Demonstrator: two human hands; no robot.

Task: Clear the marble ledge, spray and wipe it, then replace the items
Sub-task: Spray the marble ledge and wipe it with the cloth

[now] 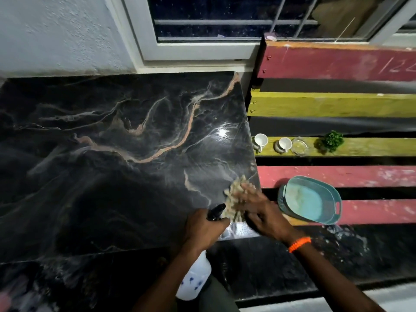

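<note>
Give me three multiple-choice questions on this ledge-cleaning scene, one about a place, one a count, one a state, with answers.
1. Where is the teal basket?
A. on the marble ledge
B. on the painted slats right of the ledge
C. on the window sill

2. How many white cups stand on the yellow slat?
A. one
B. two
C. four

3. What is the right hand doing?
A. hanging idle
B. lifting a cup
C. pressing a cloth on the ledge

Answers: B, it lies on red slats; B, two cups; C, fingers spread over the cloth.
</note>
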